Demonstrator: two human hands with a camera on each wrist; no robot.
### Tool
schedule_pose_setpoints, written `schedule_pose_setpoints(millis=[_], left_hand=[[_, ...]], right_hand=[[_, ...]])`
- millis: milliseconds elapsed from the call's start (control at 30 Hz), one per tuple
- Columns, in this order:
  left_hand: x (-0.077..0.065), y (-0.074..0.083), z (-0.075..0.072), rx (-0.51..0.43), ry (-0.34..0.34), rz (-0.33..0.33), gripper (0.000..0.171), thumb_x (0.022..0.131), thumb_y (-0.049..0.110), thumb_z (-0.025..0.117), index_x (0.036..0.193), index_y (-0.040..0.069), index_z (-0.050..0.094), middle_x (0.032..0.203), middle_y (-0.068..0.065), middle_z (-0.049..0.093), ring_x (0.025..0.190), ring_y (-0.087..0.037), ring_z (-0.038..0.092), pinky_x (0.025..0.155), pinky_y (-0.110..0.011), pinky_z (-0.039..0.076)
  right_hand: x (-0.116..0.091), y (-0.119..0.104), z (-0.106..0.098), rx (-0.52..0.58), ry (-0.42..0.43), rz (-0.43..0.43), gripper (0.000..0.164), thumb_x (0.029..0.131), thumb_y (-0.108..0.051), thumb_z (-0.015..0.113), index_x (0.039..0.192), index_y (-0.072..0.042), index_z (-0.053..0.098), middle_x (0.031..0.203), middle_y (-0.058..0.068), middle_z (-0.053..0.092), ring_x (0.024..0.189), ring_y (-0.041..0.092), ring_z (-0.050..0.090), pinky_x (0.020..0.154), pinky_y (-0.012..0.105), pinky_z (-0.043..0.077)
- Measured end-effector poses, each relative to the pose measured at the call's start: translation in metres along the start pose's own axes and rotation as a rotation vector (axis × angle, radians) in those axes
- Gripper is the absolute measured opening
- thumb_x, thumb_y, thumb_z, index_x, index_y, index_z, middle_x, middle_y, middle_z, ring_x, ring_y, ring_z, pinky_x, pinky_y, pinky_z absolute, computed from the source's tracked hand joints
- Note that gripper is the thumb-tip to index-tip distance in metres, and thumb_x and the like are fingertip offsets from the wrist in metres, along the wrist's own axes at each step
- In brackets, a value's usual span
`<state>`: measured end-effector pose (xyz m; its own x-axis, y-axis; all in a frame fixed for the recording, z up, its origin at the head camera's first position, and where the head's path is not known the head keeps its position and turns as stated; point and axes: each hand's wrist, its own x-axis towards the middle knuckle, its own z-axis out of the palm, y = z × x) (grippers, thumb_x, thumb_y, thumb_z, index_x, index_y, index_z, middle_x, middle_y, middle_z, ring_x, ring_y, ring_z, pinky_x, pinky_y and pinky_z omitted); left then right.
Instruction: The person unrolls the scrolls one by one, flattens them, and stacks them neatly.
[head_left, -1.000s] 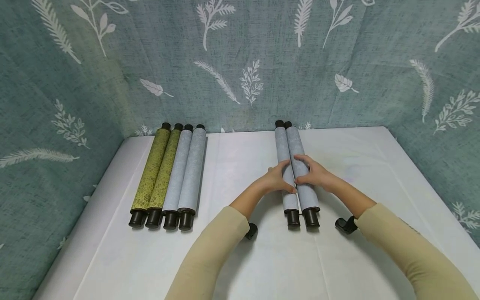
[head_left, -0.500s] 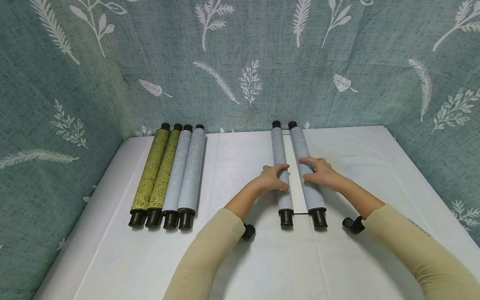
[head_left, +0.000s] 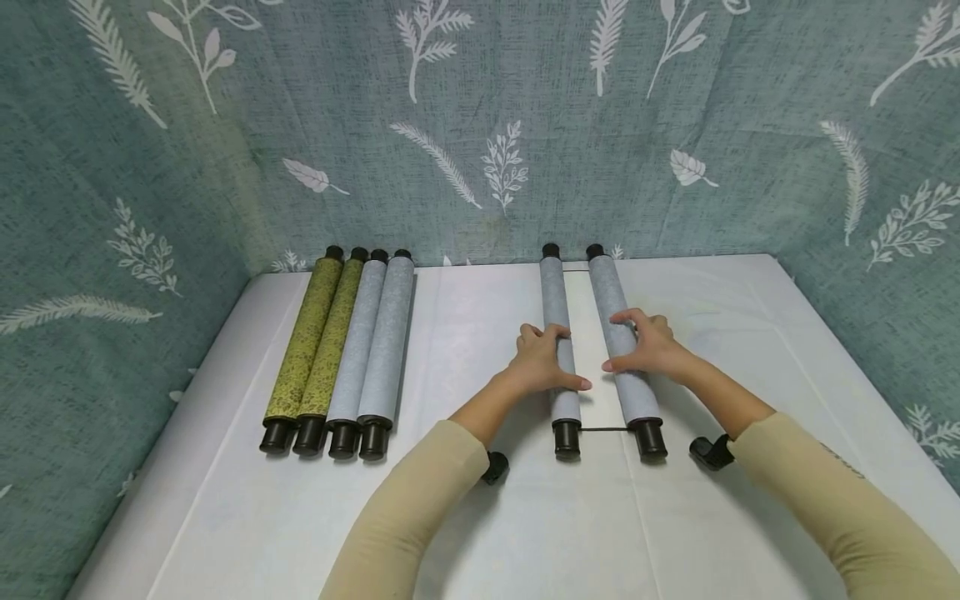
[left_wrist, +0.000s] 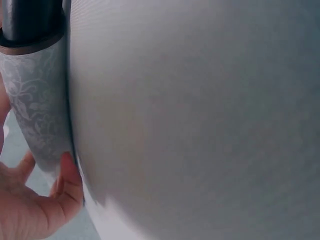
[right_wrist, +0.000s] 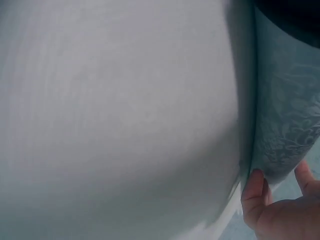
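Note:
A pale grey-blue hanging scroll with black knobs lies on the table, partly unrolled, its left roll (head_left: 556, 292) and right roll (head_left: 609, 287) apart. Between them shows a white strip (head_left: 588, 333) with a thin dark line near its front end. My left hand (head_left: 542, 360) grips the left roll, fingers over its far side and thumb across it. The right roll is held the same way by my right hand (head_left: 651, 343). Up close, the left wrist view shows a leafy pattern on the roll (left_wrist: 35, 100); the right wrist view shows similar patterned cloth (right_wrist: 290, 100).
To the left, a yellow-green scroll (head_left: 307, 333) and a grey-blue scroll (head_left: 386, 342) lie closely side by side, each with two rolls together. Patterned teal cloth (head_left: 480, 125) rises behind and beside the white table (head_left: 465, 350). Black wrist cameras hang under both sleeves.
The two rolls were almost touching and have moved apart, the left one leftward and the right one rightward. The white strip between them has come into view and widened. Both hands moved with them.

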<state>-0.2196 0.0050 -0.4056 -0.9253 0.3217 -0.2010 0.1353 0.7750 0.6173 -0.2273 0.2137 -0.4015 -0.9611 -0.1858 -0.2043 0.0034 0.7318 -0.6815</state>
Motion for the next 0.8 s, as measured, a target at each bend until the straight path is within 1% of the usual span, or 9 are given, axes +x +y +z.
schedule_pose_setpoints(millis=[100,200,300,400,500,600,700,800], left_hand=[[-0.001,-0.001,-0.002,-0.037,-0.001,-0.013,0.084,0.067,0.041,0.085,0.137,0.020,0.041,0.136,-0.022,0.026,0.124,-0.034,0.035,0.093,-0.044,0.043],[-0.002,-0.004,-0.006,-0.063,-0.022,-0.007,0.082,0.068,0.036,0.085,0.136,0.019,0.043,0.134,-0.022,0.027,0.121,-0.033,0.037,0.092,-0.043,0.043],[-0.002,-0.008,-0.011,-0.078,-0.069,0.006,0.077,0.071,0.031,0.084,0.136,0.020,0.045,0.134,-0.021,0.028,0.119,-0.032,0.038,0.089,-0.042,0.043],[-0.002,-0.013,-0.017,-0.086,-0.129,0.018,0.072,0.074,0.028,0.081,0.137,0.022,0.048,0.136,-0.023,0.026,0.118,-0.032,0.038,0.089,-0.043,0.042],[-0.001,-0.018,-0.021,-0.078,-0.173,0.022,0.067,0.077,0.026,0.078,0.138,0.025,0.049,0.138,-0.024,0.027,0.117,-0.032,0.039,0.089,-0.045,0.040],[-0.001,-0.021,-0.023,-0.062,-0.198,0.027,0.065,0.080,0.024,0.075,0.139,0.025,0.049,0.137,-0.024,0.028,0.116,-0.032,0.038,0.089,-0.045,0.040],[-0.001,-0.021,-0.022,-0.042,-0.196,0.031,0.065,0.079,0.029,0.075,0.139,0.025,0.049,0.138,-0.024,0.027,0.119,-0.034,0.036,0.089,-0.046,0.040],[-0.003,-0.020,-0.019,-0.035,-0.157,0.028,0.069,0.075,0.035,0.079,0.137,0.024,0.050,0.137,-0.024,0.027,0.120,-0.034,0.035,0.090,-0.046,0.041]], right_hand=[[-0.001,0.000,-0.002,0.004,-0.006,-0.005,0.077,0.076,-0.023,0.079,0.138,-0.006,0.035,0.134,0.040,0.017,0.124,0.053,0.024,0.093,0.064,0.032],[-0.003,0.002,-0.005,0.014,-0.032,-0.027,0.074,0.079,-0.019,0.075,0.139,-0.005,0.036,0.137,0.040,0.012,0.127,0.055,0.018,0.094,0.067,0.028],[-0.005,0.004,-0.009,-0.004,-0.064,-0.062,0.068,0.083,-0.017,0.070,0.140,-0.003,0.037,0.139,0.041,0.010,0.127,0.057,0.015,0.093,0.068,0.027],[-0.007,0.007,-0.011,-0.033,-0.092,-0.093,0.062,0.086,-0.015,0.064,0.140,-0.001,0.037,0.141,0.041,0.011,0.128,0.059,0.014,0.094,0.069,0.026],[-0.009,0.008,-0.013,-0.047,-0.115,-0.100,0.061,0.087,-0.013,0.056,0.143,0.000,0.034,0.144,0.040,0.013,0.130,0.058,0.013,0.096,0.069,0.024],[-0.010,0.010,-0.014,-0.056,-0.132,-0.103,0.063,0.087,-0.013,0.051,0.145,0.001,0.028,0.145,0.039,0.014,0.131,0.058,0.014,0.096,0.070,0.023],[-0.009,0.013,-0.014,-0.082,-0.129,-0.113,0.065,0.090,-0.018,0.055,0.146,0.000,0.027,0.145,0.039,0.014,0.130,0.058,0.016,0.097,0.070,0.024],[-0.008,0.014,-0.012,-0.119,-0.107,-0.117,0.075,0.086,-0.028,0.066,0.146,-0.001,0.028,0.144,0.040,0.015,0.129,0.059,0.018,0.095,0.071,0.026]])
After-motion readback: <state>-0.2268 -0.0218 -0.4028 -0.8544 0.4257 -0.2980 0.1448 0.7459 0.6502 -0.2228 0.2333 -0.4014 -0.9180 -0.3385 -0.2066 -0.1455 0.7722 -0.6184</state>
